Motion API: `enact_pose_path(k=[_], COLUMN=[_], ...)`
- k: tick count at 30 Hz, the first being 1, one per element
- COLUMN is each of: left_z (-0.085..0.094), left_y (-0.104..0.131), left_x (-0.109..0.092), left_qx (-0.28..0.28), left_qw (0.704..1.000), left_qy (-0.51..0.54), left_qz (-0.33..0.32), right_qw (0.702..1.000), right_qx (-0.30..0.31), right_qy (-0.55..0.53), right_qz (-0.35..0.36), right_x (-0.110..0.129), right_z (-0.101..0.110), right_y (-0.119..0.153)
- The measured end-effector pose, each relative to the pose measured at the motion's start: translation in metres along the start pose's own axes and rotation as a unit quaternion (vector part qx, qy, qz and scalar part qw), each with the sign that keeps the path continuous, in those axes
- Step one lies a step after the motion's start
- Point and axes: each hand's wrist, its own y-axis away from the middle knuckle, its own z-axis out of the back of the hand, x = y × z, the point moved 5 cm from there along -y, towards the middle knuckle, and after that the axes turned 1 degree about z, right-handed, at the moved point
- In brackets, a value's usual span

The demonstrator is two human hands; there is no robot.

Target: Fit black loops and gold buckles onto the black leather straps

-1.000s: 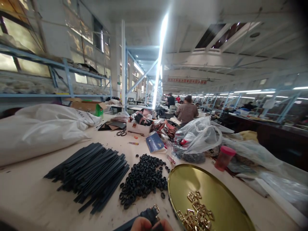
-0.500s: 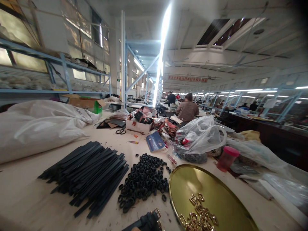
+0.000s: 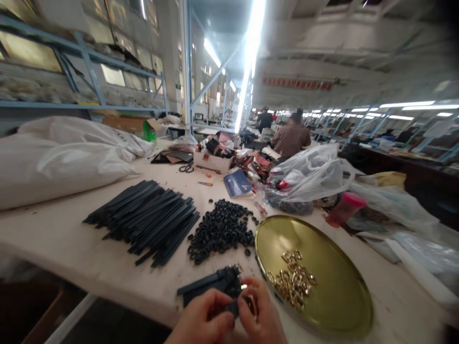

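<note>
Both hands meet at the table's front edge. My left hand point(image 3: 205, 316) is closed, its thumb and fingers pinching a dark strap point(image 3: 233, 308). Close against it, my right hand point(image 3: 261, 310) is closed too, with a gold buckle point(image 3: 254, 306) partly showing between its fingers; the fingers hide much of both pieces. Just beyond the hands lies a small stack of dark straps with buckles point(image 3: 211, 283). To the right, a gold round tray point(image 3: 333, 267) holds a heap of gold buckles point(image 3: 296, 284). Small black loops point(image 3: 222, 229) are piled behind the stack.
A pile of long black strips point(image 3: 147, 220) covers the table's left part. Farther back are a white sack point(image 3: 64, 162), scissors point(image 3: 186, 168), a blue booklet point(image 3: 237, 183), a clear plastic bag point(image 3: 311, 177) and a pink-lidded jar point(image 3: 346, 210). A person point(image 3: 292, 136) sits beyond.
The view has tilted down, so the tabletop sits higher and its front edge shows. Both my hands have come into fuller view, together, with a strap and buckle between them.
</note>
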Motion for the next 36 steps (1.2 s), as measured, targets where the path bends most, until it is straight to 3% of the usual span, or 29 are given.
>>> enact_pose_path(k=[3,7,11,13,16,21,25,31,36], left_z=[-0.005,-0.010,-0.014,-0.015,-0.018,-0.022,-0.026,-0.024,-0.019], left_y=[0.013,0.022,0.028,0.029,0.028,0.033,0.039,0.036,0.037], left_x=[-0.005,-0.002,0.002,0.005,0.012,0.017,0.011,0.010,0.007], left_qx=[0.008,0.047,0.053,0.046,0.045,0.071,0.106,0.087,0.162], left_qw=[1.000,0.996,0.991,0.990,0.988,0.990,0.988,0.991,0.981], left_qy=[0.023,0.061,0.109,0.116,0.117,0.090,0.083,0.052,-0.060], left_qz=[0.005,0.033,0.057,0.070,0.088,0.083,0.071,0.086,0.094], right_qw=[0.999,0.986,0.968,0.976,0.991,0.963,0.961,0.975,0.987], right_qx=[0.033,0.097,0.098,0.102,0.120,0.205,0.221,0.195,0.138], right_qy=[0.042,-0.081,-0.156,-0.120,0.021,0.175,0.163,0.111,0.082], right_qz=[0.000,-0.109,-0.170,-0.148,-0.061,0.007,-0.010,0.005,0.003], right_x=[0.003,0.001,-0.001,0.001,0.011,0.019,0.015,0.012,0.001], right_z=[-0.001,-0.009,-0.015,-0.014,-0.007,-0.003,-0.002,-0.004,-0.004], right_y=[0.009,0.018,0.028,0.030,0.034,0.040,0.043,0.048,0.048])
